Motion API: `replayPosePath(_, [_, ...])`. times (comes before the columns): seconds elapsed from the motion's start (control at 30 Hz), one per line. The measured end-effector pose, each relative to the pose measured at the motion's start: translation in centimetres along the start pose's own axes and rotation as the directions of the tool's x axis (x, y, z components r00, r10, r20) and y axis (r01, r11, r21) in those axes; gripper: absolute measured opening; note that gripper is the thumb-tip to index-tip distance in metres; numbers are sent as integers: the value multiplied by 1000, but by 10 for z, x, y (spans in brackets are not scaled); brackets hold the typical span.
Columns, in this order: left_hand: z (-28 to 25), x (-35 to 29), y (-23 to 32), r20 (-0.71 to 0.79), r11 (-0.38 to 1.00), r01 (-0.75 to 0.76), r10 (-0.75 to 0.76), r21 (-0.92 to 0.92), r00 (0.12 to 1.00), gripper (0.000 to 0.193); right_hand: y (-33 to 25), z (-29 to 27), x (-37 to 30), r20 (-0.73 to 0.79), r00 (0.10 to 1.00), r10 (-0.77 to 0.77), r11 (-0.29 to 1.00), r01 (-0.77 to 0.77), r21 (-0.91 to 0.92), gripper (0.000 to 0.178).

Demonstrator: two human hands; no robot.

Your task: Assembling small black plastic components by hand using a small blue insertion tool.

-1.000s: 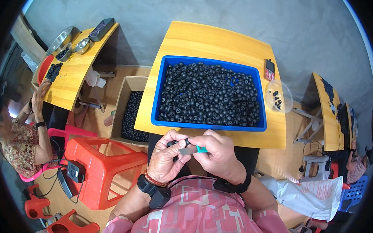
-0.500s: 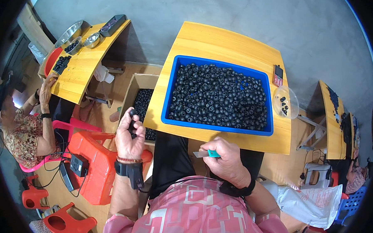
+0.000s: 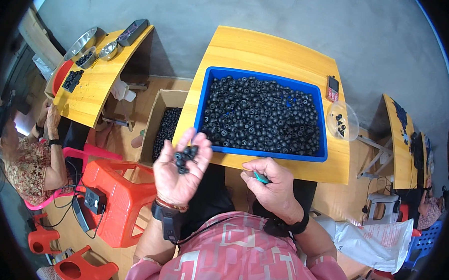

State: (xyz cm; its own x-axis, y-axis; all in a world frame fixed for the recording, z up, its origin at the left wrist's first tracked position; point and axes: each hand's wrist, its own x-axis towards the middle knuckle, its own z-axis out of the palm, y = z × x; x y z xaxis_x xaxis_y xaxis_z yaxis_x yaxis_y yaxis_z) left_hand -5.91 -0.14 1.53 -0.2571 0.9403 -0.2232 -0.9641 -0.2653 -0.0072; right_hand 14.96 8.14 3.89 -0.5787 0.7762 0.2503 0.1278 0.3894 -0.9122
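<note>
My left hand [image 3: 179,170] is raised palm up beside the table's left edge, with several small black rubber rings [image 3: 185,157] lying on its fingers. Near the table's front edge my right hand [image 3: 268,184] is closed around a small teal-handled tool [image 3: 261,178]. A blue tray [image 3: 262,154] full of the same black rings [image 3: 263,115] stands on the yellow table [image 3: 258,51] in front of me. Just left of the table, below my left hand, a cardboard box [image 3: 154,118] holds more black rings.
A red phone [image 3: 332,87] and a clear bowl [image 3: 343,120] with a few rings sit at the table's right. A red plastic stool [image 3: 117,195] stands at my left. Another person [image 3: 31,156] sits at a second yellow table [image 3: 94,87] carrying metal bowls.
My left hand left my right hand, swung out toward the cardboard box, and now is back nearer the table, open palm up with rings. My right hand stayed with the tool.
</note>
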Motion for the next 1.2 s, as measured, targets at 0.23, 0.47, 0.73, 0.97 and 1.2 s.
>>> replayPosePath(0.23, [5, 1, -58, 137, 940, 341, -334, -32, 933, 58, 8, -2, 7, 69, 990, -125, 992, 125, 10, 40])
replayPosePath(0.47, [-5, -1, -78, 0, 925, 377, -378, 50, 926, 52, 14, -23, -1, 184, 975, -128, 962, 167, -216, 36])
replayPosePath(0.73, [-4, -7, -80, -354, 897, 297, -176, 326, 919, 26, 7, -24, -14, 27, 999, 35, 988, -39, 148, 22])
replayPosePath(0.97, [-13, -27, -77, -179, 817, 420, -380, 395, 908, 20, 18, -15, -31, -11, 999, 40, 969, -36, 244, 20])
replayPosePath(1.2, [-25, -39, -77, -74, 789, 447, -461, 422, 884, 20, 13, -19, -44, 96, 994, 46, 956, -72, 286, 22])
